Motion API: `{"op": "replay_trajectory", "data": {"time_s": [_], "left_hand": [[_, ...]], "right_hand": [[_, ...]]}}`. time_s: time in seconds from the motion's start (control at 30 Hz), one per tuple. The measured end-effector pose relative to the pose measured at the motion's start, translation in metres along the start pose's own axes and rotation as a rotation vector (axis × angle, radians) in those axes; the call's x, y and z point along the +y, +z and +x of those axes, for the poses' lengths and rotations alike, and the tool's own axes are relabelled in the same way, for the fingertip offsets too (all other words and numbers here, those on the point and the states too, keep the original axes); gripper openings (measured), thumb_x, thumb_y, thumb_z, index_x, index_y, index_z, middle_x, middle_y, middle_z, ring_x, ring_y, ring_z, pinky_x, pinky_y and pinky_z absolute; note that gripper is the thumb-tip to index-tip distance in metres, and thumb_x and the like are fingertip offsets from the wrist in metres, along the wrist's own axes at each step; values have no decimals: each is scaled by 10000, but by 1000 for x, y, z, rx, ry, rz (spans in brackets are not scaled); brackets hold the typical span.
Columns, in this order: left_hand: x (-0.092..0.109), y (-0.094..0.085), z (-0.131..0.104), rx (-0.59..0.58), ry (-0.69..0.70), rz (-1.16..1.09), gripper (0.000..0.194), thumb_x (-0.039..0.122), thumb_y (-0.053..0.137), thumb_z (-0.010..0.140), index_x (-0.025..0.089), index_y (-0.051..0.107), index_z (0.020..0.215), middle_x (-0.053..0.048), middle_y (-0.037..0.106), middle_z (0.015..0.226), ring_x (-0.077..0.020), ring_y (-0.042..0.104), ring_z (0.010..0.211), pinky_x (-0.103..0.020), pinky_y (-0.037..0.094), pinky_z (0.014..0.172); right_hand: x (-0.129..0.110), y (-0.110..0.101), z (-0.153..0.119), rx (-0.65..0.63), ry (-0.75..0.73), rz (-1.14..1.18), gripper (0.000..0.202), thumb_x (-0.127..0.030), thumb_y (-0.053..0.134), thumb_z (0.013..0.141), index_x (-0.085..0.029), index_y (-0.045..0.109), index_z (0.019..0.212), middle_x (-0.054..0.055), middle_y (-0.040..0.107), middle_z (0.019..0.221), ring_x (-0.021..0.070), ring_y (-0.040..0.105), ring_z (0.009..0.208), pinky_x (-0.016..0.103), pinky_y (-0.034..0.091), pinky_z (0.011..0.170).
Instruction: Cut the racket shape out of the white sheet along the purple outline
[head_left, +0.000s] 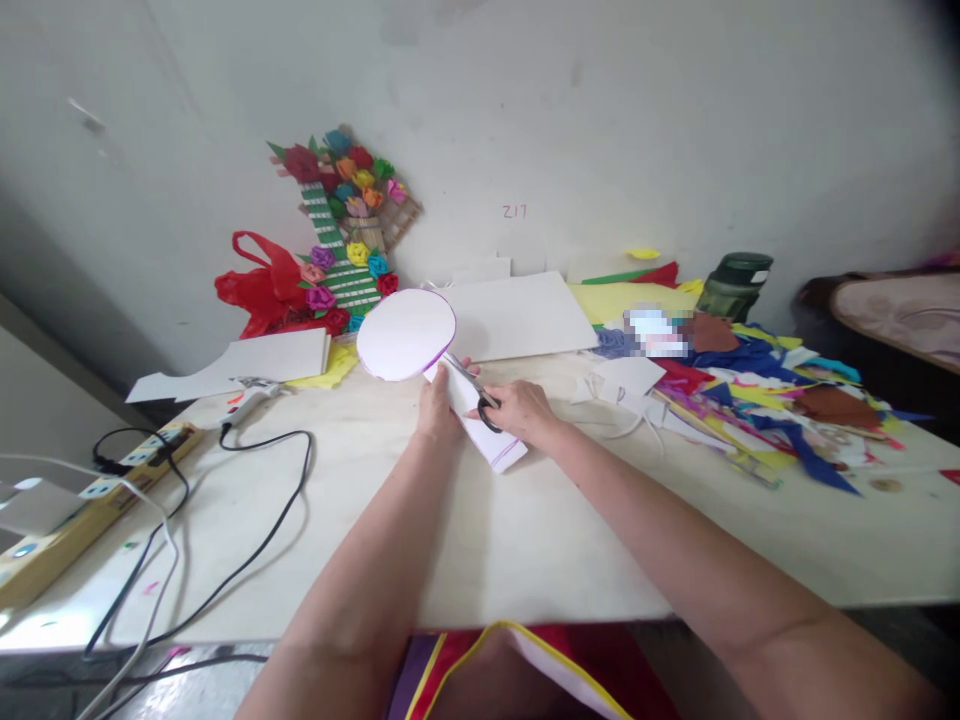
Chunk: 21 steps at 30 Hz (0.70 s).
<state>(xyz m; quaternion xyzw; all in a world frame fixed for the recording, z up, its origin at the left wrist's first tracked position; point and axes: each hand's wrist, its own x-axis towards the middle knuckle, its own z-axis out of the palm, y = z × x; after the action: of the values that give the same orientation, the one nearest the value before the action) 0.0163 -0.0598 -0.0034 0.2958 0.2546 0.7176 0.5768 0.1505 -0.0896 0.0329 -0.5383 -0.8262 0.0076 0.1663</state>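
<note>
My left hand [441, 405] grips a white paper cutout [406, 335] with a round head and a long strip running down toward me. Purple marker lines follow its edge. My right hand [523, 408] is closed on a pair of scissors [489, 408] with dark handles. The blades point up and left, lying against the paper just below the round part. Fingers of my left hand show partly behind the paper. Whether the blades are parted cannot be made out.
Behind lie white boards [517, 315]. Paper flowers [352, 190] and a red bag [259, 285] stand left. A glue gun [251, 400], cords and a power strip [112, 490] are at left. Colourful scraps [765, 400] and a green bottle [733, 288] lie right.
</note>
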Motion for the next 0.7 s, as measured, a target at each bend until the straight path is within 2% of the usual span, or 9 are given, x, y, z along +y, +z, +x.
{"op": "replay_trajectory", "data": {"time_s": [0.13, 0.3, 0.7], "left_hand": [[1, 0, -1, 1, 10, 0, 373, 396, 614, 720, 109, 553, 951, -158, 647, 952, -253, 628, 849, -392, 503, 755], [1, -2, 1, 13, 6, -20, 369, 393, 623, 715, 141, 516, 962, -142, 648, 955, -256, 633, 843, -408, 503, 749], [1, 0, 0, -9, 23, -11, 329, 386, 604, 735, 116, 565, 918, -147, 651, 940, -223, 639, 790, -361, 509, 721]], "right_hand": [[0, 0, 0, 17, -36, 10, 410, -579, 400, 773, -255, 644, 833, 28, 680, 773, 170, 599, 737, 247, 298, 566], [2, -3, 0, 5, -43, -8, 390, -569, 414, 769, -265, 639, 864, 24, 679, 786, 175, 597, 743, 250, 304, 578], [3, 3, -2, 22, -23, 4, 358, -552, 445, 766, -265, 614, 898, 16, 678, 821, 175, 595, 759, 249, 306, 590]]}}
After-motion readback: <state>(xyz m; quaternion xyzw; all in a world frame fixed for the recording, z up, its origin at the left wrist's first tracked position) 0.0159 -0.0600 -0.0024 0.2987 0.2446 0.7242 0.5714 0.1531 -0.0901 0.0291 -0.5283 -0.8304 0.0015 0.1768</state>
